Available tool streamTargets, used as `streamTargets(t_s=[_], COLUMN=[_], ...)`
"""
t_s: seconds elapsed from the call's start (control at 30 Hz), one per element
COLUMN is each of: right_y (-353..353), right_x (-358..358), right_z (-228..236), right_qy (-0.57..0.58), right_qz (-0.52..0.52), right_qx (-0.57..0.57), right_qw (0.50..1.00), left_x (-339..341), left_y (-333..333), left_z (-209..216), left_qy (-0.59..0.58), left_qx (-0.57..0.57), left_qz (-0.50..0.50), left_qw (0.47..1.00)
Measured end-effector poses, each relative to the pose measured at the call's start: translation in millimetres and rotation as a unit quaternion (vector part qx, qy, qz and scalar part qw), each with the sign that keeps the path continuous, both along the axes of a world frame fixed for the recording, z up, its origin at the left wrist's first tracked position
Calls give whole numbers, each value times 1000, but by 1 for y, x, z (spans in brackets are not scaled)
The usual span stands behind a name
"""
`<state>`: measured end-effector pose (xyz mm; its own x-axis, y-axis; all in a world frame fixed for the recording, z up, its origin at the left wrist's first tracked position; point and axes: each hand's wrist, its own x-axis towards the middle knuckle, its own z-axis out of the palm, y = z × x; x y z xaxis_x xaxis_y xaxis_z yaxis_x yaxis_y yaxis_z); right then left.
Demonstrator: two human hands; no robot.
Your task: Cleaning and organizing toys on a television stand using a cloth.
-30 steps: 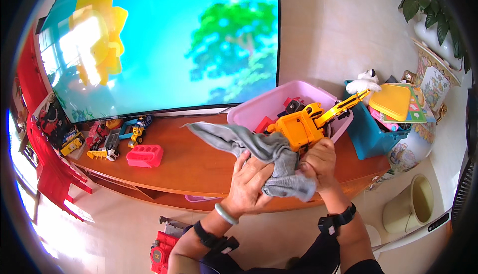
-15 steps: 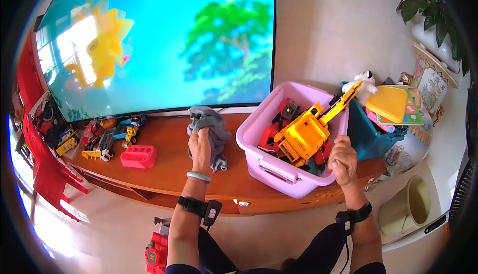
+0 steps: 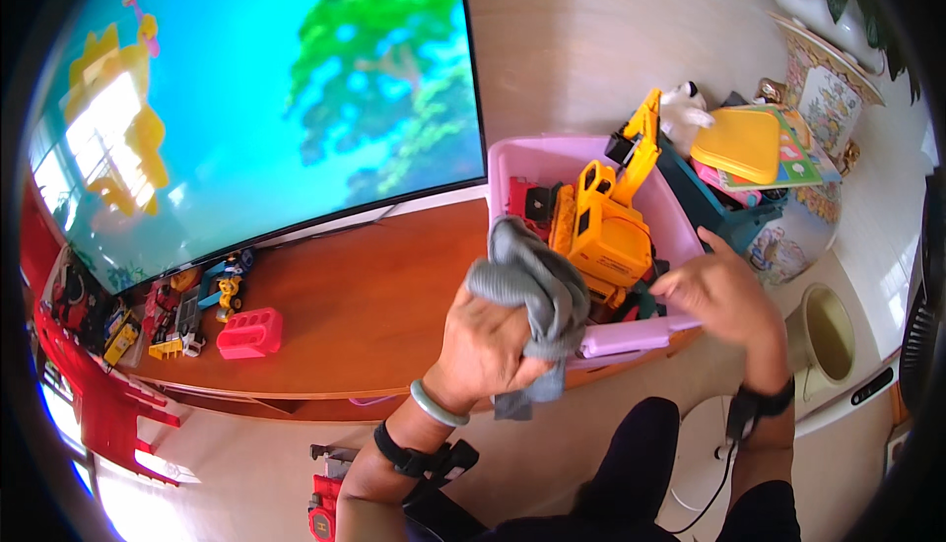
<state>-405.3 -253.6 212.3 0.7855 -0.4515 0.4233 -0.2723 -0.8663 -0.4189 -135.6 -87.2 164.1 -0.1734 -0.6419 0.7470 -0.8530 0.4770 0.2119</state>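
Observation:
My left hand is closed around a crumpled grey cloth, held up at the front left of a pink plastic bin. The cloth hides the bin's near left corner. My right hand hovers by the bin's right front corner. Its thumb and fingers are spread, slightly blurred, with nothing visible in them. Inside the bin lies a yellow toy excavator, its boom rising over the back right rim. A red toy piece sits left of it, and darker toys show below.
The bin stands on a brown wooden cabinet before a large television. A pink block with holes and several toy vehicles stand left. At right are a teal bin, a yellow lid and a beige waste bin.
My left hand has lifted the grey cloth off the cabinet top and carried it right, to the pink bin's front. My right hand has come off the bin's rim and opened. The view has swung right.

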Motion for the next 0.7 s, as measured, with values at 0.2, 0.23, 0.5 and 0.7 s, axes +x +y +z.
streamTargets(t_s=[0.2,0.23,0.5,0.7], right_y=[50,48,32,9], right_x=[50,46,35,31], right_z=[-15,-16,-26,-22], right_qy=[-19,-14,-88,-138], right_qz=[-42,-44,-5,41], right_qx=[-260,-257,-253,-217], right_qw=[965,965,963,966], left_x=[-22,-22,61,19], left_y=[-3,2,14,30], left_z=[-15,-21,-63,-53], left_qy=[-66,-91,497,413], left_qx=[-59,-63,23,-36], left_qz=[31,31,106,16], left_qw=[996,993,861,910])
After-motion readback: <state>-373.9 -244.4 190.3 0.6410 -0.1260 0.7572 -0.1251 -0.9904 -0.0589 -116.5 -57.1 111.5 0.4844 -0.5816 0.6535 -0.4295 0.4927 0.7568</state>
